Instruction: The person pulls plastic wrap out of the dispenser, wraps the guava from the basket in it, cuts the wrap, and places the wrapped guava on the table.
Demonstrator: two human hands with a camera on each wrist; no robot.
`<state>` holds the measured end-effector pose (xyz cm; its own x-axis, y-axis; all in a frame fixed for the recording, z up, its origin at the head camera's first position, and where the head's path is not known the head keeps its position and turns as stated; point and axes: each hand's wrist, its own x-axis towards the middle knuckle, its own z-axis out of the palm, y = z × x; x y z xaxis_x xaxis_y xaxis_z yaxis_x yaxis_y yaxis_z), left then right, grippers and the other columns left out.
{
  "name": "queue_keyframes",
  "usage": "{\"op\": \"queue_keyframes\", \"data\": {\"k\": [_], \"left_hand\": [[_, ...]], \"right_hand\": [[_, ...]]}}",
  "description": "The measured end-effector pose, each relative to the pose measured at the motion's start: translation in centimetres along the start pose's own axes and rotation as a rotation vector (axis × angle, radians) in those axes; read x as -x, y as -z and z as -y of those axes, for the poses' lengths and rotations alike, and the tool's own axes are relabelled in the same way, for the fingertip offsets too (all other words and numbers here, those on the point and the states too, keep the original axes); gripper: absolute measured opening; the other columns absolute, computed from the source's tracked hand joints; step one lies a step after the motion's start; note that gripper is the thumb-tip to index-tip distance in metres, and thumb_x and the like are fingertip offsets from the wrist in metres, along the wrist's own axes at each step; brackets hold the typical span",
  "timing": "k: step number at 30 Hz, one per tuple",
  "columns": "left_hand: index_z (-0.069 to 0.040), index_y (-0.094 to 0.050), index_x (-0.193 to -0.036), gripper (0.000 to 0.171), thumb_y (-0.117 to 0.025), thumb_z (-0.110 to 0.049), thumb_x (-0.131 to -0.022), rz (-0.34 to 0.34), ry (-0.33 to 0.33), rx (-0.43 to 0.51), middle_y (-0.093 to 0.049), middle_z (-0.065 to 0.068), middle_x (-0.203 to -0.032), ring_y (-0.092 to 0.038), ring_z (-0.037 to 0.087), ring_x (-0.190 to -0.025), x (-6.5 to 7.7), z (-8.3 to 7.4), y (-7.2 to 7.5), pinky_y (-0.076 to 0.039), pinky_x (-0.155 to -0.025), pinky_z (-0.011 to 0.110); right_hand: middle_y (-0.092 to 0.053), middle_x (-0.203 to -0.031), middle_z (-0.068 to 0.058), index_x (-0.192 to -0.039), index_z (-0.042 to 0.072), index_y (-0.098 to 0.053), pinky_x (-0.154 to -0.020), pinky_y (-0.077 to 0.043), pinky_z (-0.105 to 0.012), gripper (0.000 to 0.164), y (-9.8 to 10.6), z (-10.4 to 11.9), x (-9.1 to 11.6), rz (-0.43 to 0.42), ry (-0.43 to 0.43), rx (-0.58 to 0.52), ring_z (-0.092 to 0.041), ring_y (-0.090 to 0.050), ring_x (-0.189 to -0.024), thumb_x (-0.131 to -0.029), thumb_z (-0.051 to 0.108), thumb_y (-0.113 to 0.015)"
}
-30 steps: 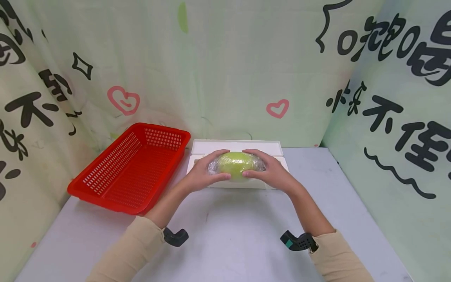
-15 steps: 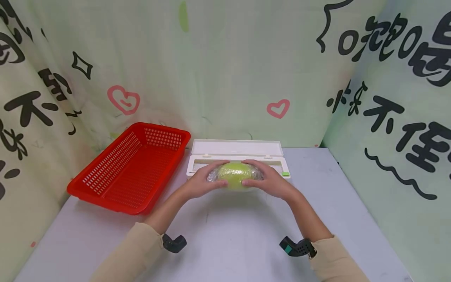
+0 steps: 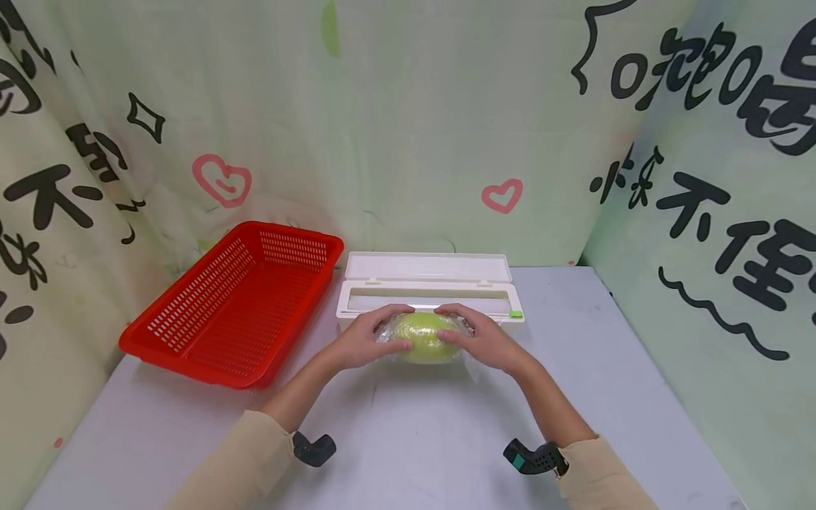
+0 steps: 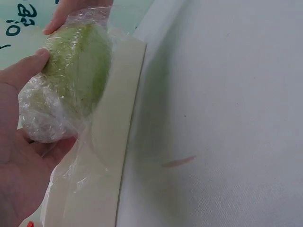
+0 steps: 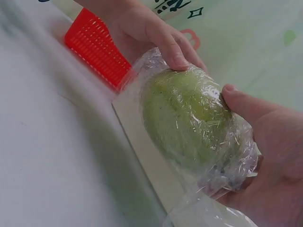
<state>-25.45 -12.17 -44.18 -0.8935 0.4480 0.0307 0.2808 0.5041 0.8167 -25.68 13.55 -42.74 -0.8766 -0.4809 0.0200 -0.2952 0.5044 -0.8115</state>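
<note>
A green oblong fruit, wrapped in clear cling film, is held up between both hands in front of a white cling film dispenser. My left hand grips the fruit's left end, thumb on the near side and fingers behind. On the right end, my right hand grips it the same way. Crumpled film bunches at the ends, and a loose sheet hangs below the fruit in both wrist views. The dispenser's lid stands raised at the back, and a small green piece sits at its right end.
A red plastic basket with perforated walls stands left of the dispenser, close to the left forearm. The white table meets a printed curtain at the back and sides.
Both hands have drawn the wrapped fruit toward the person, from over the dispenser to its front edge. More of the dispenser's top now shows. The basket and dispenser stay where they were.
</note>
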Motion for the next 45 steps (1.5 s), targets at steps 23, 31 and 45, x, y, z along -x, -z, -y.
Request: {"op": "queue_keyframes", "data": {"k": [23,31,45], "left_hand": [[-0.02,-0.058,-0.122,0.054,-0.084,-0.018,-0.074,-0.021,-0.197,-0.176,-0.055,0.0,-0.123,-0.052,0.016,-0.116,-0.1,0.9,-1.0,-0.049,-0.101,0.04],[-0.018,-0.059,-0.123,0.049,-0.08,-0.015,-0.079,-0.037,-0.17,-0.134,-0.058,0.001,-0.12,-0.055,0.016,-0.113,0.3,1.7,-2.0,-0.055,-0.09,0.032],[-0.02,-0.06,-0.124,0.049,-0.08,-0.02,-0.079,-0.09,-0.194,-0.146,-0.058,0.001,-0.118,-0.056,0.017,-0.111,0.4,1.3,-1.8,-0.055,-0.087,0.03]], "right_hand": [[-0.062,-0.122,-0.006,-0.12,0.011,-0.062,-0.098,-0.049,-0.045,0.06,-2.5,-1.5,0.3,-0.176,0.076,0.12,-0.023,-0.057,-0.114,-0.067,0.019,-0.088],[-0.061,-0.12,-0.005,-0.119,0.011,-0.061,-0.099,-0.047,-0.044,0.063,-3.4,-2.4,0.8,-0.203,0.12,0.182,-0.023,-0.056,-0.115,-0.063,0.016,-0.09],[-0.063,-0.119,-0.005,-0.115,0.013,-0.063,-0.092,-0.052,-0.045,0.048,-2.5,-1.8,1.5,-0.286,0.07,0.145,-0.024,-0.059,-0.11,-0.073,0.024,-0.084]]}}
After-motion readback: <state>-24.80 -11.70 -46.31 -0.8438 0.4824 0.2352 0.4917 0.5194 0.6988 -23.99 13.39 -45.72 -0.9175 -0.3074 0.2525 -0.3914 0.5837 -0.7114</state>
